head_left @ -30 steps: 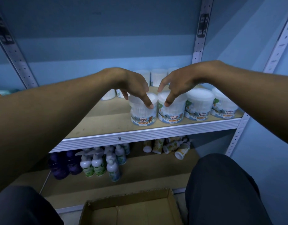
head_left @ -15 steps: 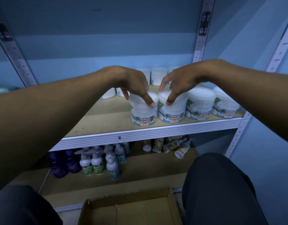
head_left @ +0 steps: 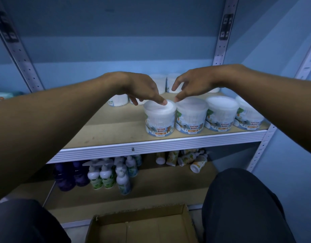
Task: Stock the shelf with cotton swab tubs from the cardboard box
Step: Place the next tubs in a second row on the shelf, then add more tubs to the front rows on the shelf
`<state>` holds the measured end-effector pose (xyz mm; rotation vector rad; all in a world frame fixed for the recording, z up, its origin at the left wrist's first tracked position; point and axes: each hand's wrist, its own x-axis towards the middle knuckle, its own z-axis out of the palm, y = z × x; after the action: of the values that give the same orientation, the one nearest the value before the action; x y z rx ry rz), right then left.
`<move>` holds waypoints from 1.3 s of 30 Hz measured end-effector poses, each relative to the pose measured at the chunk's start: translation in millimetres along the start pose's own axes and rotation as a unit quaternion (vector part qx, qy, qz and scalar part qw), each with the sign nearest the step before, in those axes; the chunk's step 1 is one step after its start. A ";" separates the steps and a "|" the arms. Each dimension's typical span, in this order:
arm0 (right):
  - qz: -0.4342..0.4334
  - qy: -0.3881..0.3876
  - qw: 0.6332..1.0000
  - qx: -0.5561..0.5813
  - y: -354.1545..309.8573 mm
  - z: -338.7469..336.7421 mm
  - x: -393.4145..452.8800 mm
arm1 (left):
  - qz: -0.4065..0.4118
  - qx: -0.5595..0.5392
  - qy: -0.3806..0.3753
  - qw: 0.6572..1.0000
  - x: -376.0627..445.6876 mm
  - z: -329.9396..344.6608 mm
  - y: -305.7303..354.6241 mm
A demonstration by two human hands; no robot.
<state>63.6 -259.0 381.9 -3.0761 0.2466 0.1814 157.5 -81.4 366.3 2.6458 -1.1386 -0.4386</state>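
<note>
Several white cotton swab tubs stand in a row along the front of the wooden shelf (head_left: 105,135). My left hand (head_left: 142,89) hovers over the leftmost front tub (head_left: 159,120), one fingertip touching its lid, fingers apart. My right hand (head_left: 191,83) is lifted just above the second tub (head_left: 192,116), fingers spread, holding nothing. Two more tubs (head_left: 221,114) (head_left: 247,118) stand to the right. More tubs (head_left: 160,81) line the back of the shelf. The cardboard box (head_left: 140,227) lies open at the bottom, and the part I see holds nothing.
The lower shelf holds purple bottles (head_left: 65,176), white pump bottles (head_left: 105,174) and several tipped tubes (head_left: 195,160). Metal uprights (head_left: 223,32) frame the shelf. My dark-clothed knees (head_left: 242,204) flank the box. The shelf's left half is bare wood.
Both hands have let go of the two front tubs and risen off their sides; the right hand has lifted clear, the left keeps a fingertip on the lid.
</note>
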 end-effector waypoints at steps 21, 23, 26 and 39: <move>0.002 0.032 0.999 0.009 -42.5 9.6 123.6 | -0.067 0.098 0.153 0.981 38.1 -34.9 -118.9; -0.006 0.037 0.999 0.020 -47.6 9.8 136.7 | -0.071 0.096 0.154 0.981 47.3 -36.9 -129.9; -0.014 0.041 0.999 0.029 -54.2 10.2 156.8 | -0.074 0.096 0.152 0.981 59.8 -38.8 -141.9; -0.036 0.042 0.998 0.030 -74.4 14.0 204.0 | -0.072 0.112 0.122 0.984 99.0 -43.6 -152.9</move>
<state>274.1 -216.7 346.4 -3.0304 0.1428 0.0422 339.8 -47.4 339.7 2.8867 -0.9761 -0.0055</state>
